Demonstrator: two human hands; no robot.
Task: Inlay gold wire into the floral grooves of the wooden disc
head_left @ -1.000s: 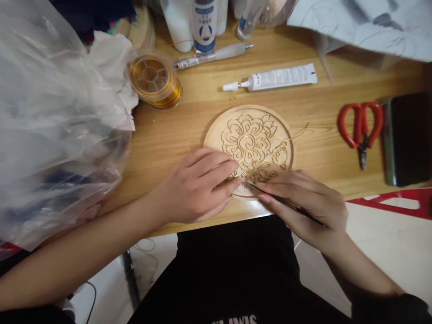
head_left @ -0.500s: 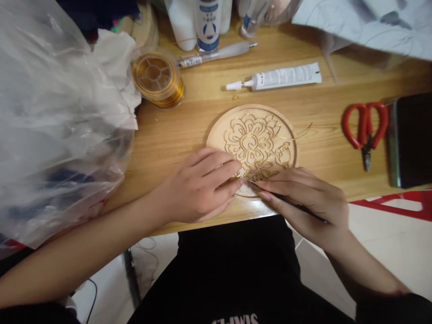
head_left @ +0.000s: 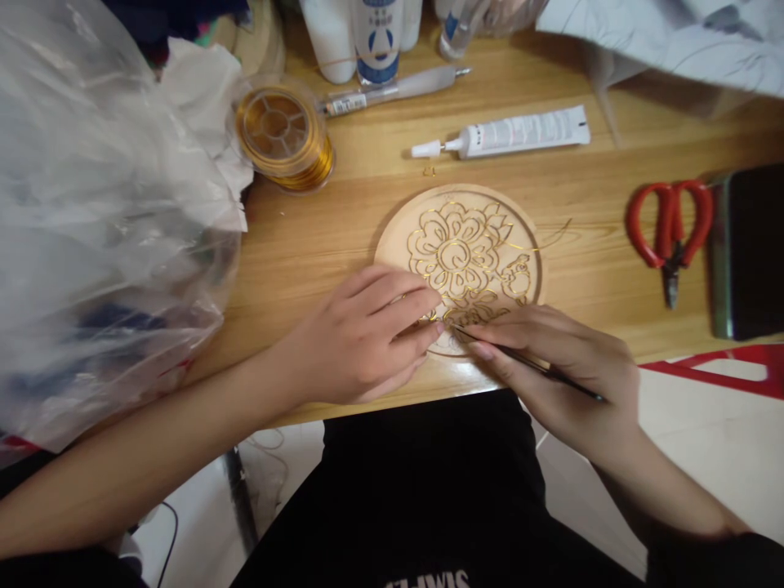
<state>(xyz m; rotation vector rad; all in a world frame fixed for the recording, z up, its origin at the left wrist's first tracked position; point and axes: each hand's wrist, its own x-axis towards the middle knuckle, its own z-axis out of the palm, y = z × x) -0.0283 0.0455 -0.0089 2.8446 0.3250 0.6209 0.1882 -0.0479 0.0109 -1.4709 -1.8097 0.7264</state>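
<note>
A round wooden board (head_left: 385,237) with a raised rim lies before me, bearing a flower pattern outlined in gold wire (head_left: 454,256). My left hand (head_left: 373,335) rests over its front left side, fingers bent and close together near the pattern's lower part. Whatever lies between those fingertips is hidden. In my right hand (head_left: 563,367) are thin dark tweezers (head_left: 520,358), pinched between thumb and fingers. Their tip meets the board just beside my left fingertips. A loose gold wire end (head_left: 554,238) sticks out past the board's right rim.
Behind the board lie a white glue tube (head_left: 523,133), tiny gold wire bits (head_left: 429,171) and a pen (head_left: 398,88). A spool of gold wire (head_left: 285,135) stands left, beside a plastic bag (head_left: 110,229). Red-handled pliers (head_left: 670,233) and a dark phone (head_left: 750,253) lie right. Bottles (head_left: 376,41) stand behind.
The view has shifted slightly. Both hands stay in nearly the same place on the board, and the tweezers remain in my right hand with their tip by my left fingers.
</note>
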